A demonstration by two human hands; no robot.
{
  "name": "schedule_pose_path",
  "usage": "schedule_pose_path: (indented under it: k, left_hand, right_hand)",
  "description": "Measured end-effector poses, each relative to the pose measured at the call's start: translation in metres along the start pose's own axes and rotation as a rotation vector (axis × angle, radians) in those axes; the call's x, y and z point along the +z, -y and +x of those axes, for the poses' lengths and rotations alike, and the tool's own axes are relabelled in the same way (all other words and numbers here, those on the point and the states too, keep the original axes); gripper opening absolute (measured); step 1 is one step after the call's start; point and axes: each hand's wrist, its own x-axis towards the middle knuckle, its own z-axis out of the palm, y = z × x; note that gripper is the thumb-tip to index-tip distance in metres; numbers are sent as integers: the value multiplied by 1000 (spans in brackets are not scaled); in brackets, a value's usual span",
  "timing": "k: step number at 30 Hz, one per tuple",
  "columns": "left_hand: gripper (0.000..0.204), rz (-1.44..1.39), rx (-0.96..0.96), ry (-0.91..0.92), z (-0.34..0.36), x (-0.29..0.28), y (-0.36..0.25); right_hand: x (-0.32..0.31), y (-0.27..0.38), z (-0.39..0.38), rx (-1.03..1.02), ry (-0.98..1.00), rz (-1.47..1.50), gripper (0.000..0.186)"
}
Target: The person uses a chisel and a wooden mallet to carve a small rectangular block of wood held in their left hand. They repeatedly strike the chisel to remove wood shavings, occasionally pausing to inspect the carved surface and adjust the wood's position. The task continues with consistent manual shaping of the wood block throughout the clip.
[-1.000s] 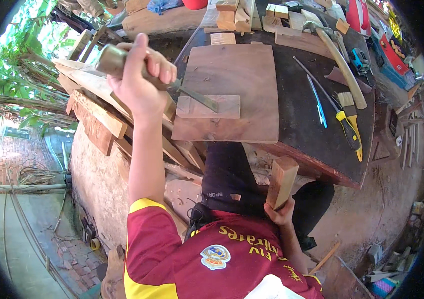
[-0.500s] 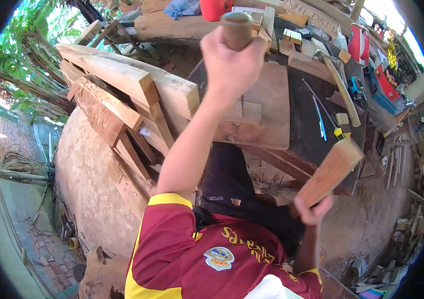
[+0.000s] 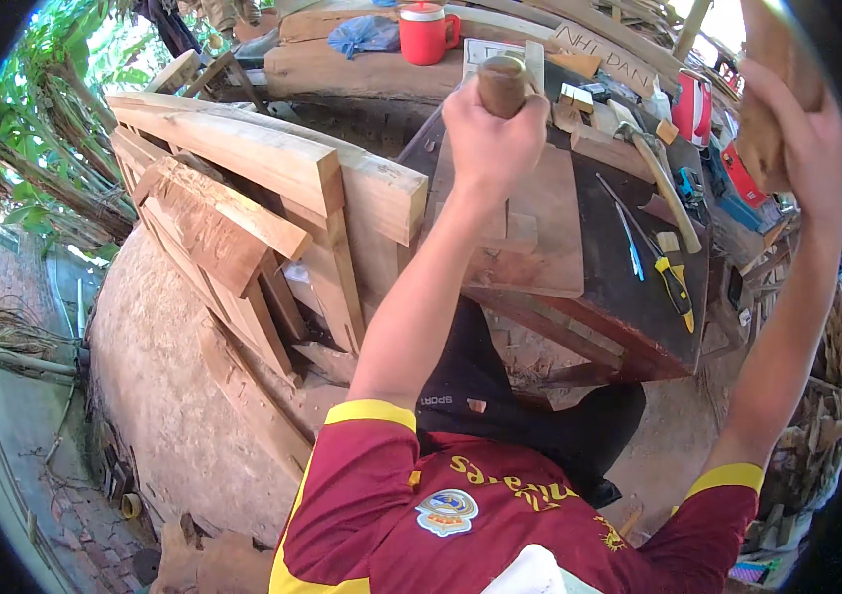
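Tool gripped at the bench, wooden block held high

The left hand (image 3: 495, 147) is closed around the rounded wooden handle (image 3: 502, 87) of a tool, whose end points up out of the fist; the lower part is hidden behind hand and wrist, so I cannot tell whether it touches anything. The right hand (image 3: 821, 158) is wrapped partway around a thick wooden block (image 3: 776, 104), held high on the right and well apart from the handle.

The block looks hard, stiff and fairly heavy, best held low on its length with the fingers well round it. The handle should feel rigid, its smooth wood perhaps a little slippery; a full grip below the end seems right.

Beneath the left hand, a small wood piece (image 3: 520, 234) lies on a flat board (image 3: 530, 275). Farther right on the dark table (image 3: 629, 315) are a yellow-handled brush (image 3: 677, 289) and a blue pen (image 3: 632, 247)
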Motion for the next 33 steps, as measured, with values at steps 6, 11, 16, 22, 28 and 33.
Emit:
schedule_pose_path:
  k: [6,11,16,22,28,33]
  left_hand:
    - [12,32,30,10,-2,-3,9]
    - [12,72,75,50,0,11,2]
    - [13,136,57,67,1,4,11]
    - [15,172,76,99,1,18,11]
    - [13,240,57,172,0,24,16]
    - [16,270,85,183,-3,22,13]
  right_hand:
    - [14,141,22,-19,202,333,56]
    - [-19,90,36,7,113,1107,63]
    - [-13,163,25,151,192,510,52]
    - [9,115,9,264,-124,522,54]
    - [25,114,-16,155,117,348,57]
    - [31,74,-34,480,-158,511,52]
